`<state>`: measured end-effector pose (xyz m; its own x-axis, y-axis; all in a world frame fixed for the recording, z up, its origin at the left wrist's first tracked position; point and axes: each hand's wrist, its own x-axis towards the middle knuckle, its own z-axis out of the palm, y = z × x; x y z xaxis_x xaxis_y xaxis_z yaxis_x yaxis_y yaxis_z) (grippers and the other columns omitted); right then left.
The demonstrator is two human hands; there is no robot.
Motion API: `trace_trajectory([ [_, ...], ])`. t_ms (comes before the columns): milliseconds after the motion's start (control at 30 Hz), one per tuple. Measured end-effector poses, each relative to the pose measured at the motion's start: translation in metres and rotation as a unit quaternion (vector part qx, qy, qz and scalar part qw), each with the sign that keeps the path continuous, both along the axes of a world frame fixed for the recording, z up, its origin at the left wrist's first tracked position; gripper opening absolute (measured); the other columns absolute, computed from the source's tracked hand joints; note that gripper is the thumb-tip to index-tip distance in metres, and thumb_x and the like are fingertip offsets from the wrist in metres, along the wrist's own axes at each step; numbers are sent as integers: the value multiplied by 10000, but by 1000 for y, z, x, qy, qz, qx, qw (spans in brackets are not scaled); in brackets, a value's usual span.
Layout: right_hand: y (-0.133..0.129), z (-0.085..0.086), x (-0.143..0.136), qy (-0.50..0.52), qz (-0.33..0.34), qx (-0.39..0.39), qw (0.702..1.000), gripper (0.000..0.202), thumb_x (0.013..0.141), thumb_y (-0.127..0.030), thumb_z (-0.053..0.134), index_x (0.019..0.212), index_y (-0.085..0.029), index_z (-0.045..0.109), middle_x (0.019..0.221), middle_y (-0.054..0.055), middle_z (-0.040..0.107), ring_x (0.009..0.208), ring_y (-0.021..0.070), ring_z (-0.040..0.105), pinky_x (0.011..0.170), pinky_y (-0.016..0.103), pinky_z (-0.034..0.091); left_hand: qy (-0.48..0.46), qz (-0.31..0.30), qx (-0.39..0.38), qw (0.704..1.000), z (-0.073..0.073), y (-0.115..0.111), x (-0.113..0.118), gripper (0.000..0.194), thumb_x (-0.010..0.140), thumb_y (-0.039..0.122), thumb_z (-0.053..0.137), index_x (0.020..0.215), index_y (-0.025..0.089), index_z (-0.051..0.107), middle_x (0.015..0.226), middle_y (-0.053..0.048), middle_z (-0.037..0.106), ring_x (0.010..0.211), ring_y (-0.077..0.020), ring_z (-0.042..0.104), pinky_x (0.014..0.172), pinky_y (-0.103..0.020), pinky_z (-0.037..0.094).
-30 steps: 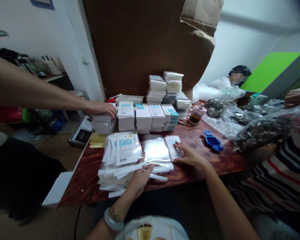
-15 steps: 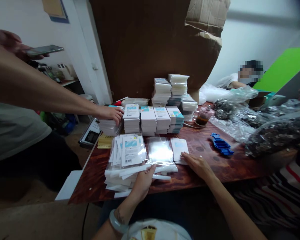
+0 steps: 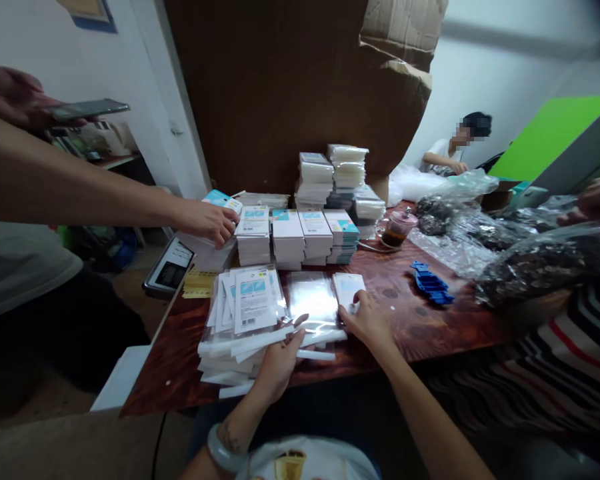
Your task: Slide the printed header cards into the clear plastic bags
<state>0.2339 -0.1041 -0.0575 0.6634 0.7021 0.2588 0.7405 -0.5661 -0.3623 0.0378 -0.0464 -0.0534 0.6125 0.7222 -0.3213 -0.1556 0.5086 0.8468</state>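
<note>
My left hand (image 3: 281, 357) is at the front edge of the clear plastic sleeves (image 3: 313, 300), thumb and index finger apart near the white strips. To its left lies a pile of sleeved cards (image 3: 254, 300) with blue and white print. My right hand (image 3: 367, 321) bends its fingers over the near edge of the small stack of white cards (image 3: 349, 285), right of the sleeves; its fingertips are partly hidden, so its grip cannot be made out. Taller card stacks (image 3: 289, 241) stand behind.
Another person's hand (image 3: 207, 223) rests on a stack at the left; their other hand holds a phone (image 3: 87, 109). A cup of dark liquid (image 3: 396, 230), a blue plastic part (image 3: 431, 283) and bags of dark pieces (image 3: 530, 267) are at the right. A scale (image 3: 169, 268) stands left.
My right hand has moved left over the white cards and its fingers have bent more. My left thumb and index finger have spread. The view has shifted slightly.
</note>
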Motion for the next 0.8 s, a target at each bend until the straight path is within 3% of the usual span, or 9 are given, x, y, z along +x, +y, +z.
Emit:
trace_trajectory([
  [67, 3, 2, -3, 4, -10, 4, 1000, 249, 765, -376, 526, 923, -183, 526, 896, 112, 620, 797, 265, 604, 632, 331, 413, 1, -2, 4, 1000, -1, 0, 0, 293, 779, 308, 650, 1067, 254, 657, 1248, -19, 595, 1144, -242, 541, 906, -357, 498],
  [200, 3, 7, -2, 15, -1, 27, 1000, 210, 727, -312, 552, 893, -185, 577, 958, 119, 634, 867, 277, 601, 687, 345, 428, -13, -10, -6, 1000, -1, 1, 0, 359, 772, 310, 664, 1127, 280, 620, 1216, -32, 626, 1134, -258, 562, 909, -382, 492],
  [400, -10, 15, 18, 82, 0, 106, 991, 236, 698, -335, 591, 860, -188, 679, 821, 87, 690, 786, 268, 632, 725, 366, 458, 7, -13, -27, 1000, 3, 0, 0, 403, 771, 297, 663, 1166, 266, 588, 1118, -54, 682, 1056, -256, 621, 904, -389, 488],
  [600, -27, 11, 46, 211, 27, 213, 954, 303, 706, -411, 623, 841, -164, 736, 883, 85, 732, 866, 269, 669, 750, 342, 514, -12, -9, -25, 1000, -1, 1, 1, 443, 767, 299, 672, 1193, 225, 577, 1160, -63, 668, 1066, -249, 615, 936, -388, 477],
  [800, -32, 10, 49, 275, 35, 268, 923, 274, 677, -402, 675, 778, -160, 753, 887, 105, 734, 842, 279, 681, 689, 340, 539, -25, -16, -34, 999, -5, 2, 1, 457, 765, 286, 674, 1208, 238, 572, 1124, -48, 688, 1063, -252, 619, 943, -386, 470],
])
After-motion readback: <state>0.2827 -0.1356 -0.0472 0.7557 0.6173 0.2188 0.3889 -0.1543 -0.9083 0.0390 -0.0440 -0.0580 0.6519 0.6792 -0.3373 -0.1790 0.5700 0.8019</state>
